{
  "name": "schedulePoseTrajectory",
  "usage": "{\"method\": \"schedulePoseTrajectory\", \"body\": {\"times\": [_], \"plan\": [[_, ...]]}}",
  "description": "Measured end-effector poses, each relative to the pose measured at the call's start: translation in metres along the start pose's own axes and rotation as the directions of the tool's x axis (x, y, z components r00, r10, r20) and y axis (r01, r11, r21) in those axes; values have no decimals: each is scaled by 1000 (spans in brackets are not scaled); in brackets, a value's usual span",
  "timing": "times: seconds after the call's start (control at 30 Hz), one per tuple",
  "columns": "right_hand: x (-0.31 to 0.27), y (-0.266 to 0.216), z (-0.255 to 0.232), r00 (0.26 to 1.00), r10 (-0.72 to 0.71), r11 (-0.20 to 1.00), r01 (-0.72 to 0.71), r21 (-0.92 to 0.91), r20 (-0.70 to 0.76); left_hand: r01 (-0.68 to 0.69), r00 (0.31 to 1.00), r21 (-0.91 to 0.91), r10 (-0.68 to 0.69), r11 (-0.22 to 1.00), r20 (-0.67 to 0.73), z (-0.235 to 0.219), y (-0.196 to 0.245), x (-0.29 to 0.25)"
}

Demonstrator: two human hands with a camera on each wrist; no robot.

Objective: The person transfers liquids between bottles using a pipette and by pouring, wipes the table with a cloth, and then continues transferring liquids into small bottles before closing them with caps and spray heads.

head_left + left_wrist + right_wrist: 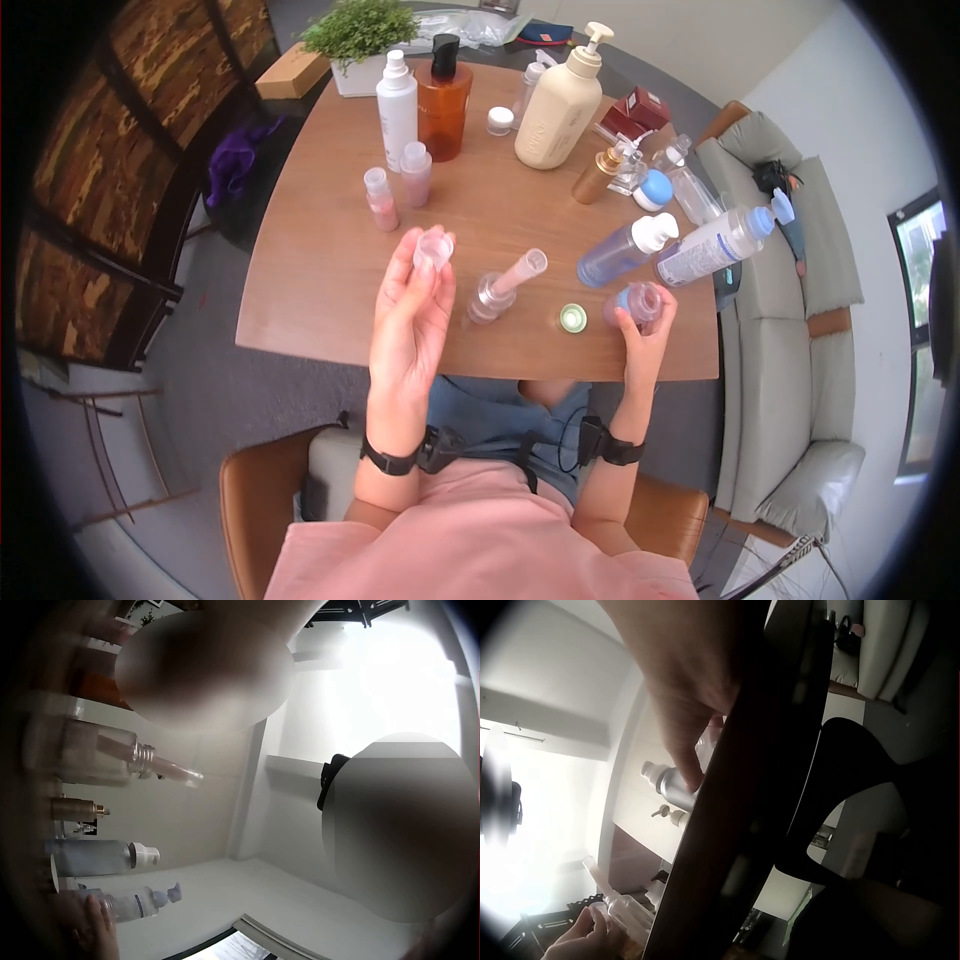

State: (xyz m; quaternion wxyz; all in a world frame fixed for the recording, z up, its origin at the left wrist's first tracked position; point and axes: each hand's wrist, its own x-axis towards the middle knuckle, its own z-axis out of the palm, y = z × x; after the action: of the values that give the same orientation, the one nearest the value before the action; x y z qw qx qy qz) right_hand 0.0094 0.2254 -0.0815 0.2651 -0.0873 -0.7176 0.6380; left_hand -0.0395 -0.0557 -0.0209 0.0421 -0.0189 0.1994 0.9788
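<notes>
My left hand (408, 315), palm up over the front left of the table, pinches a small clear pinkish cup-shaped piece (433, 248) between thumb and fingers. At the right front edge, my right hand (645, 338) grips a small see-through bottle (641, 302) with thumb and fingers around its sides. Between the hands is a clear bottle (487, 303) with a pale pink tube (522, 268) slanting out of its neck. Near the right hand lies a small green-rimmed cap (573, 318). The right wrist view also shows the left hand (592, 936) beside the clear bottle (634, 919).
A blue bottle with white pump (622, 252) and a clear pump bottle (715, 245) are close beyond the right hand. Two small pink bottles (381, 200) stand beyond the left. Farther back are a large cream pump bottle (560, 110), an amber bottle (443, 110) and a potted plant (362, 35).
</notes>
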Motion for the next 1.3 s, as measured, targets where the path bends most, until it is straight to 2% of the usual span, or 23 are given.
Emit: {"method": "schedulePoseTrajectory", "body": {"times": [0.07,0.13,0.3,0.37,0.4,0.5,0.67,0.8,0.83,0.87,0.93,1.0,1.07,1.23,1.3], "plan": [[2,-2,1,1000,7,1000,-7,2,-15,50,999,-53,-49,997,17,-7,1,3],[-2,-4,1,999,27,1000,-28,-8,-29,113,993,-208,-103,972,56,-12,1,4],[1,-9,4,996,69,998,-69,-6,-62,250,968,-124,-245,960,59,-6,12,12],[2,-8,3,996,70,998,-70,-3,-64,261,965,50,-262,964,8,4,19,17],[1,-7,3,996,66,998,-66,-8,-56,270,962,68,-271,960,8,7,22,19],[0,-7,5,993,81,997,-80,10,-81,254,966,157,-259,954,9,15,30,21],[-1,-1,5,991,51,999,-53,-14,-122,162,985,130,-168,978,40,25,24,13],[0,0,4,996,-18,999,15,-29,-85,175,983,-7,-175,985,48,21,21,-9],[1,-1,5,996,-40,999,38,-31,-77,181,979,-49,-175,982,103,16,19,-13],[1,-2,5,996,-59,998,57,-31,-71,183,979,-38,-179,982,99,15,17,-19],[1,-2,3,995,-65,994,58,-89,-80,122,992,-46,-122,991,13,16,10,-28],[1,-5,2,995,-82,996,79,-52,-58,141,990,-67,-138,988,40,11,7,-30],[3,-7,1,995,-75,996,72,-51,-59,52,996,-41,-55,998,-66,15,4,-29],[3,-7,-1,998,-45,998,43,-47,-44,32,999,-67,-35,997,-36,18,2,-30],[3,-4,-1,997,-58,998,56,-42,-44,8,995,-36,-11,999,-94,23,0,-35]]}}
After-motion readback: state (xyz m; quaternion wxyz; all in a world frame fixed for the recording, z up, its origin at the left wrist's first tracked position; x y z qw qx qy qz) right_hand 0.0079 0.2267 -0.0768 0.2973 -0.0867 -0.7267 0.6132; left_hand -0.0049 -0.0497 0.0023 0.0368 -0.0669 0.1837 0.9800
